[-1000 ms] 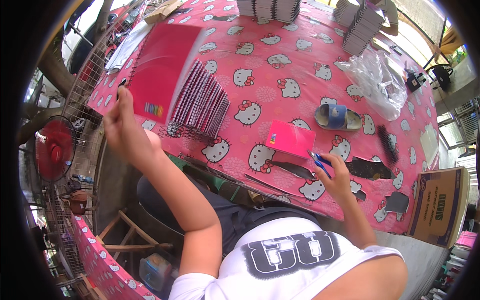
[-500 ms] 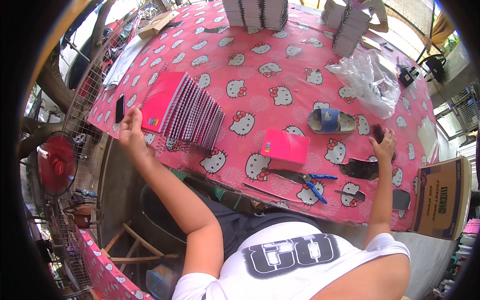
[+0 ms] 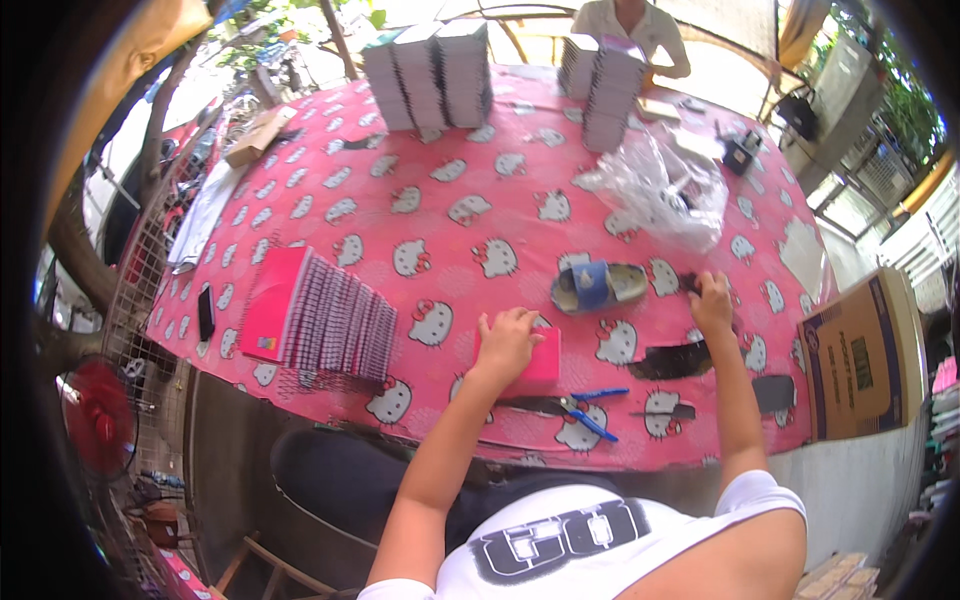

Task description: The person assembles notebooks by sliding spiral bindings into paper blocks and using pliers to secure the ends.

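My left hand lies over a small pink notepad near the table's front edge, its fingers apart and covering the pad's left part. Farther right, my right hand has its fingers bent down and closed on a dark bundle of what look like thin spiral coils; the hand hides most of it. Blue-handled pliers lie just in front of the notepad. Behind it rests a blue slide sandal. At the left stands a stack of pink spiral notepads with loose wire coils about its base.
Tall stacks of notebooks stand at the back. Another person sits beyond a second stack. A clear plastic bag, a black phone and a dark patch are on the table; a cardboard box stands at the right edge.
My left hand has moved right, from beside the notepad stack onto the small pink notepad. My right hand stays by the dark coils, its fingers now more bent. The view has tilted up.
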The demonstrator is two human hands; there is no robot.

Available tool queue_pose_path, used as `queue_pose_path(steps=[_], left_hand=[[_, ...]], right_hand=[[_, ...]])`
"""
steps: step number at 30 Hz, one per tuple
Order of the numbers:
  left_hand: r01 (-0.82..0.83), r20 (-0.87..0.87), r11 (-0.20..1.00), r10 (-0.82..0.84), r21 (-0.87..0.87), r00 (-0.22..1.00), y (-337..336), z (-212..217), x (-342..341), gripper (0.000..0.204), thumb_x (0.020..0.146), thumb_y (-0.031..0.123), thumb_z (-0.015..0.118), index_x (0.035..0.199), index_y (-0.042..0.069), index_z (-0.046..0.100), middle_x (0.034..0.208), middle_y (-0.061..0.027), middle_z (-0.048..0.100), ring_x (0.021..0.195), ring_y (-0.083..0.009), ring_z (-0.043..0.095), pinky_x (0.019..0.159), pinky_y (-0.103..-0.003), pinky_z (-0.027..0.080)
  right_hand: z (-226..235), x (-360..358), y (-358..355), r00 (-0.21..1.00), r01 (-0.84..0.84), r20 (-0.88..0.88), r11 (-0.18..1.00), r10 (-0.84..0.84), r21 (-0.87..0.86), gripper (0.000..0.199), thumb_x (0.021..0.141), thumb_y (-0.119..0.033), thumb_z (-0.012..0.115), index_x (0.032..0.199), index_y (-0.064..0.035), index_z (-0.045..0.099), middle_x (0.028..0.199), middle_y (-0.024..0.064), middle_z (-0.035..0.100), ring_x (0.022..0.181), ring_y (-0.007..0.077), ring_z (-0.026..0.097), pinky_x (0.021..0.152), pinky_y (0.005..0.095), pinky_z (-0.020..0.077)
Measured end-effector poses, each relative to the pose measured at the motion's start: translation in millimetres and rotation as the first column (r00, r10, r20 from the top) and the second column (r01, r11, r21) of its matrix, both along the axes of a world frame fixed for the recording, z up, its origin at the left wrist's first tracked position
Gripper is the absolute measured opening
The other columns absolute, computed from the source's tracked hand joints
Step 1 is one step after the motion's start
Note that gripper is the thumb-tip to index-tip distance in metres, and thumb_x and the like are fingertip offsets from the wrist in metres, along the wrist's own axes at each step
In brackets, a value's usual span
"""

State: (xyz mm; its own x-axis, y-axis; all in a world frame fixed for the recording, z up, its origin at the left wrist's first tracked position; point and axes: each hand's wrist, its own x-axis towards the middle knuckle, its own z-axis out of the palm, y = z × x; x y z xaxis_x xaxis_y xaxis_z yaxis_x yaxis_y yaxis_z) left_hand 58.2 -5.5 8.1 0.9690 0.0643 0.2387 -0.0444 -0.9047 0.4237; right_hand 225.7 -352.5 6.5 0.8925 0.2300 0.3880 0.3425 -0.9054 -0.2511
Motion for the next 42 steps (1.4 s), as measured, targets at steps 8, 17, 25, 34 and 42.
queue_pose_path(steps=[8,17,25,34,42], left_hand=[[0.065,-0.062,0.897,-0.102,-0.437,0.993,12,-9,12,0.020,0.071,0.008,0.077,0.090,0.007,0.070,0.084,-0.0120,0.068,0.074,-0.0271,0.065,0.086,-0.041,0.045],[0.139,0.239,0.969,-0.088,-0.204,0.967,-7,39,-29,0.013,0.075,0.011,0.075,0.085,0.009,0.068,0.079,-0.0042,0.069,0.077,-0.0197,0.064,0.093,-0.040,0.040],[0.088,0.269,0.953,-0.008,-0.289,0.963,-17,39,-40,0.015,0.076,0.021,0.076,0.087,0.012,0.072,0.083,-0.0017,0.069,0.086,-0.0186,0.064,0.100,-0.043,0.035],[-0.123,0.327,0.973,0.183,-0.195,0.927,-28,35,-46,0.017,0.071,0.020,0.080,0.087,0.017,0.075,0.093,0.0029,0.070,0.102,-0.0158,0.058,0.103,-0.044,0.025],[-0.065,0.284,0.952,0.154,-0.299,0.946,-23,21,-47,0.020,0.071,0.017,0.077,0.090,0.018,0.072,0.088,0.0059,0.068,0.093,-0.0150,0.057,0.101,-0.048,0.023]], right_hand=[[27,-75,66,0.917,-0.304,-0.167,0.904,0.363,0.300,0.023,0.082,-0.004,0.064,0.105,-0.0072,0.067,0.092,0.0134,0.065,0.080,0.0299,0.064,0.070,0.0383,0.0510],[39,-123,136,0.783,-0.368,-0.139,0.631,0.607,0.682,0.023,0.073,0.000,0.077,0.094,-0.0044,0.071,0.088,0.0037,0.063,0.075,0.0109,0.061,0.063,0.0237,0.0473],[44,-122,144,0.724,-0.449,-0.113,0.590,0.680,0.671,0.024,0.071,0.001,0.077,0.093,-0.0049,0.071,0.087,0.0037,0.061,0.077,0.0108,0.060,0.065,0.0249,0.0479],[52,-129,157,0.665,-0.343,-0.290,0.627,0.688,0.700,0.019,0.081,-0.006,0.071,0.099,-0.0036,0.065,0.083,0.0053,0.060,0.071,0.0169,0.058,0.064,0.0284,0.0469],[50,-136,159,0.764,-0.538,-0.092,0.709,0.638,0.456,0.019,0.082,-0.012,0.070,0.096,-0.0039,0.061,0.090,0.0102,0.057,0.076,0.0266,0.060,0.063,0.0359,0.0481]])
